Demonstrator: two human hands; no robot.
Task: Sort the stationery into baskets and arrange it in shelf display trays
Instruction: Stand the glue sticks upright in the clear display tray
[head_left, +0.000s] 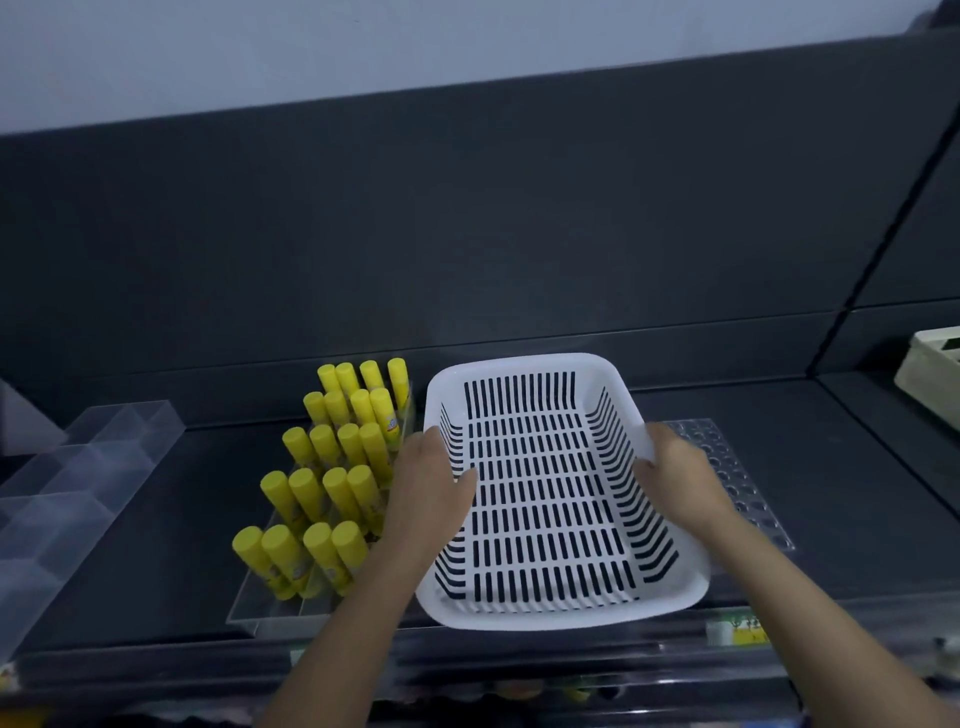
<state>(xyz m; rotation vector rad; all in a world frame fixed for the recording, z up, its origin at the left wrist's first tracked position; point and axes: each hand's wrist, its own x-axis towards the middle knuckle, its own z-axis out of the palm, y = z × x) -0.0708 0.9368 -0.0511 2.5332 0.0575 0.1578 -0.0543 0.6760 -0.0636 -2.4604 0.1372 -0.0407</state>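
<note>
Over our dark shelf, we hold a white basket.
Left hand and right hand grip its side rims, thumbs curled inside; glue sticks stand just left, a grey panel behind.

Upright glue sticks crowd the white basket on its left; bare shelf lies open on its right

White basket hides part of holed tray.
</note>
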